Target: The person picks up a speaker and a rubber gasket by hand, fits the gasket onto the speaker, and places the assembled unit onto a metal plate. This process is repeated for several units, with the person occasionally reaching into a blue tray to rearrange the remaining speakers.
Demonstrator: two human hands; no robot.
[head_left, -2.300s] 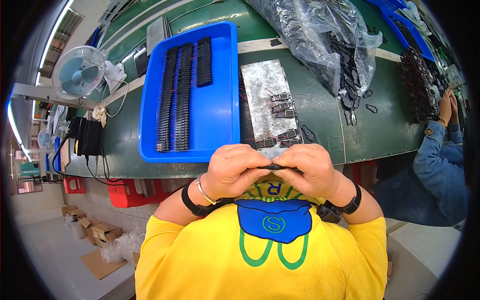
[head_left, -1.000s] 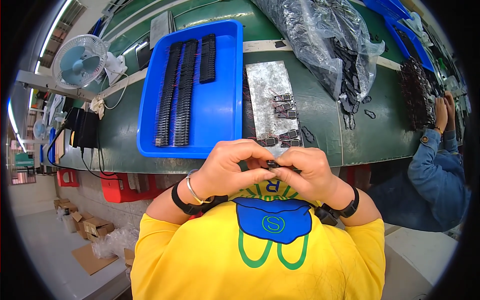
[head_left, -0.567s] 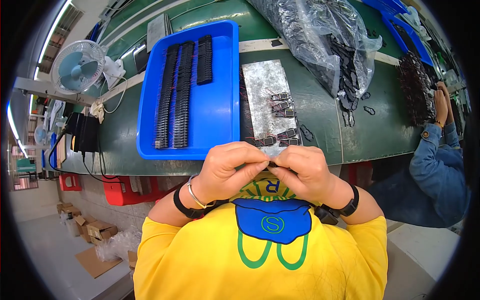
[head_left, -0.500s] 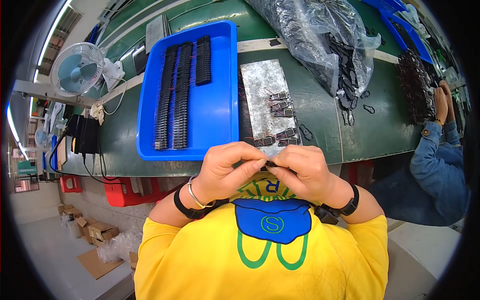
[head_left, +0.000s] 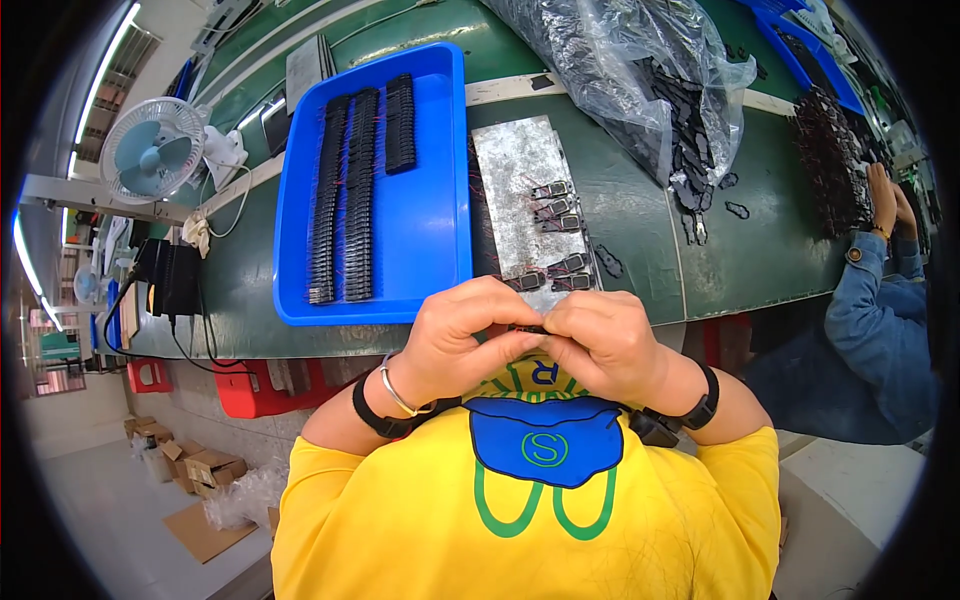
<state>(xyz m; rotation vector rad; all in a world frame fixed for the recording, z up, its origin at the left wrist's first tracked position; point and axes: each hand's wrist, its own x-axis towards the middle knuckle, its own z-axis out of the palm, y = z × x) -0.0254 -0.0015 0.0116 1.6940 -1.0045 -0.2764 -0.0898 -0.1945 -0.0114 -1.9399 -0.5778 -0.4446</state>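
My left hand (head_left: 478, 325) and my right hand (head_left: 607, 335) meet close to my chest at the table's near edge. Their fingertips pinch a small black part (head_left: 531, 328) from both sides, and most of it is hidden by the fingers. Just beyond them lies a worn metal plate (head_left: 507, 180). Several small black rectangular parts with light-grey faces and thin red wires, such as this wired part (head_left: 571, 264), rest along its right side. Beside the plate, on the table, is a thin black outline-shaped piece (head_left: 608, 261).
Left of the plate, a blue tray (head_left: 428, 250) holds rows of black parts (head_left: 358, 200). A clear plastic bag (head_left: 610, 75) spills thin black pieces (head_left: 692, 180). A fan (head_left: 152, 148) and black adapter (head_left: 172, 278) stand left. At right, another person's hands (head_left: 884, 200) work beside dark wired parts (head_left: 830, 165).
My fingertips have shifted slightly on the small black part, with the left fingers now reaching nearer the right ones. The view has moved a little; the plate and tray look the same.
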